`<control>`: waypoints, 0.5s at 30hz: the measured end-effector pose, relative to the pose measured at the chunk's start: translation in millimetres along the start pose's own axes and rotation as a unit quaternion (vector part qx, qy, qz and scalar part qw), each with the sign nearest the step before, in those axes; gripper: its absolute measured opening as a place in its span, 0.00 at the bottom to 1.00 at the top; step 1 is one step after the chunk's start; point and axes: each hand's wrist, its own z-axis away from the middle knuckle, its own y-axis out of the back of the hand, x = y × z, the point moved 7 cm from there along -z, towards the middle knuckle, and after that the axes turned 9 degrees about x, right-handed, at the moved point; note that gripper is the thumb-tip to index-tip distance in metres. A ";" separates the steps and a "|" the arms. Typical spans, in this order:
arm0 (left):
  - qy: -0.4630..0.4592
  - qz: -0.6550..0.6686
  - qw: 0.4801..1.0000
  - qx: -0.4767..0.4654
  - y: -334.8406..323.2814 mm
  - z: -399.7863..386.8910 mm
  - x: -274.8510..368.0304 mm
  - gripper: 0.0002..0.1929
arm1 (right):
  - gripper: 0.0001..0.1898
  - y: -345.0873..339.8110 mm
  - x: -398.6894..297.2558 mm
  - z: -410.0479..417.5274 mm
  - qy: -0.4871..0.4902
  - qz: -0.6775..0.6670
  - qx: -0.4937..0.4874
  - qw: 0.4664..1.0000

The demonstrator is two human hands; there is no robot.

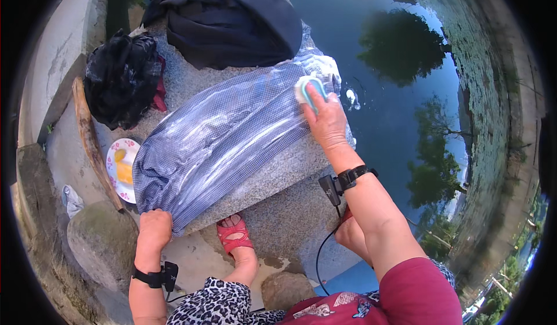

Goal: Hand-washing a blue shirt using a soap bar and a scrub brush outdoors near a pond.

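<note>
A blue-and-white checked cloth garment (217, 129), streaked with white suds, lies stretched across a granite slab (278, 159). My left hand (155, 229) grips its near left end in a fist. Towards the far right end, my right hand (324, 118) holds a scrubbing brush (310, 91) with a pale blue back, pressed against the fabric near the slab's edge by the water. The brush's underside is hidden. On the left, partly covered by the garment, a flower-patterned plate (126, 144) carries yellow blocks that look like soap (125, 172).
Dark cloth (235, 24) is heaped at the slab's far end, beside a wet black bundle (122, 81) with suds. A wooden stick (89, 129) leans near a boulder (102, 242). Open water (374, 120) borders the right side. A cable (320, 255) hangs from my right wrist strap.
</note>
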 end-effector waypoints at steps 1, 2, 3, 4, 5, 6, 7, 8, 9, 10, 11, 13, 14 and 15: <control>-0.001 -0.015 1.000 -0.010 -2.7 -5.6 1.5 0.04 | 0.24 12.5 46.7 -14.2 -0.067 0.064 0.026 0.995; 0.000 -0.017 0.999 -0.028 -0.7 -7.4 1.3 0.05 | 0.26 18.7 68.5 -26.6 -0.148 0.066 0.004 0.987; 0.002 -0.019 0.999 -0.046 1.8 -9.3 2.5 0.05 | 0.26 18.8 72.7 -28.0 -0.166 0.035 -0.005 0.986; 0.010 -0.022 0.998 -0.066 2.6 -8.1 0.2 0.06 | 0.26 17.8 58.0 -29.8 -0.181 -0.002 -0.018 0.983; 0.006 -0.023 0.998 -0.057 9.4 -6.7 1.6 0.07 | 0.26 12.3 28.9 -25.6 -0.149 -0.058 -0.012 0.987; 0.005 -0.021 0.998 -0.051 6.6 -6.1 2.9 0.07 | 0.26 14.2 -23.1 -13.1 -0.071 -0.125 0.004 0.990; 0.001 -0.022 0.999 -0.048 3.3 -4.9 1.1 0.06 | 0.26 9.2 -75.9 8.9 -0.008 -0.168 -0.033 0.985; -0.004 -0.022 0.999 -0.044 0.4 -4.5 -0.1 0.06 | 0.26 -5.1 -126.2 39.6 0.058 -0.189 -0.130 0.972; -0.004 -0.017 0.999 -0.045 -1.0 -7.7 2.7 0.06 | 0.26 -20.7 -166.5 72.2 0.134 -0.220 -0.214 0.942; -0.002 -0.015 0.999 -0.046 -0.1 -8.6 4.4 0.06 | 0.25 -38.2 -194.5 102.1 0.207 -0.219 -0.250 0.920; 0.001 -0.013 0.999 -0.047 1.2 -10.7 5.4 0.05 | 0.25 -48.9 -201.1 125.5 0.302 -0.217 -0.156 0.915; 0.006 -0.020 0.999 -0.044 2.5 -6.2 -5.2 0.05 | 0.24 -46.6 -181.5 86.1 0.253 -0.183 -0.139 0.940; 0.003 -0.017 0.999 -0.047 -4.0 -6.0 -3.5 0.05 | 0.23 -43.3 -154.7 60.4 0.226 -0.161 -0.138 0.951; 0.005 -0.019 0.998 -0.064 -8.4 -3.9 -1.1 0.05 | 0.22 -27.9 -110.9 27.3 0.167 -0.129 -0.075 0.975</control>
